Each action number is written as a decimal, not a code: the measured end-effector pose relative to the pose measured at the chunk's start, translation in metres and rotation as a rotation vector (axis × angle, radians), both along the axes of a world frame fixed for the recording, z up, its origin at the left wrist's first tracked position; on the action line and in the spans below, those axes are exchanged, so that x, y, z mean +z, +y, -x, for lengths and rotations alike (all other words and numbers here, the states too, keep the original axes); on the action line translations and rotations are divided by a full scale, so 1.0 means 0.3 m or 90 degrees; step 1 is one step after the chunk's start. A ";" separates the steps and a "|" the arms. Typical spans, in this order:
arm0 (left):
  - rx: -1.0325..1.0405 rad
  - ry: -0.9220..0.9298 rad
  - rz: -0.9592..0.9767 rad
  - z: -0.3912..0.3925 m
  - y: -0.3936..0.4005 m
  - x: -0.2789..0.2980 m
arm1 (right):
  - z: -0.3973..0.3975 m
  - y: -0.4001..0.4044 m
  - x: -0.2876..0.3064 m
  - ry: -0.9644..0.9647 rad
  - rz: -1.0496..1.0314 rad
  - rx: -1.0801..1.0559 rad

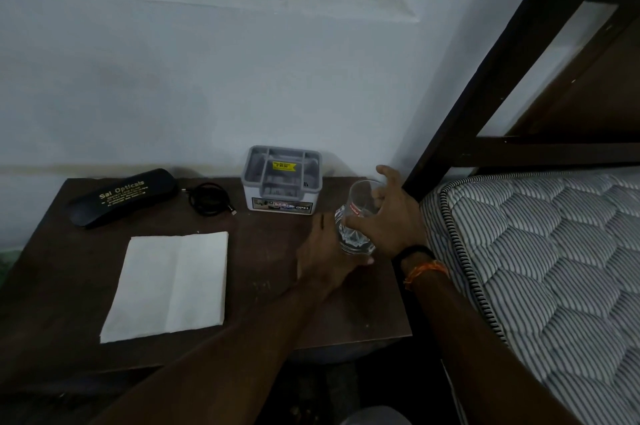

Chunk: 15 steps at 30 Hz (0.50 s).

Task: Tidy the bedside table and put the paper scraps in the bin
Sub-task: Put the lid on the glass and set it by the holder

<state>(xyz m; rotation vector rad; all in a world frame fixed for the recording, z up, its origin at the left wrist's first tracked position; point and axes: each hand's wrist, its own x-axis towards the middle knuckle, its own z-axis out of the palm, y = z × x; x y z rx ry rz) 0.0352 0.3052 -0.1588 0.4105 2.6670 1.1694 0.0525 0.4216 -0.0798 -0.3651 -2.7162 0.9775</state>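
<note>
hands [360,234]: both around glass [358,216] | napkin [169,282]: well left

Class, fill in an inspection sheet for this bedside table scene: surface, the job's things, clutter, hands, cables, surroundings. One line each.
Surface: dark wooden bedside table, a few tiny specks.
Job's things: folded white paper lying flat at front left; no bin identified.
Clutter: black glasses case at back left; grey organiser box at the back; clear drinking glass at right.
Hands: left hand and right hand both around the glass.
Cables: coiled black cable between case and organiser.
Surroundings: pale wall; striped mattress and dark bed frame at right.
</note>
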 end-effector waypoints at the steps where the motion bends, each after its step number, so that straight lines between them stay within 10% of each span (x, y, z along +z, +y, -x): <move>1: -0.019 -0.005 0.023 0.007 0.006 -0.002 | 0.007 0.002 -0.003 0.002 -0.002 0.001; 15: 0.186 0.029 0.000 0.085 0.138 -0.001 | 0.191 0.086 -0.033 -0.017 0.026 0.011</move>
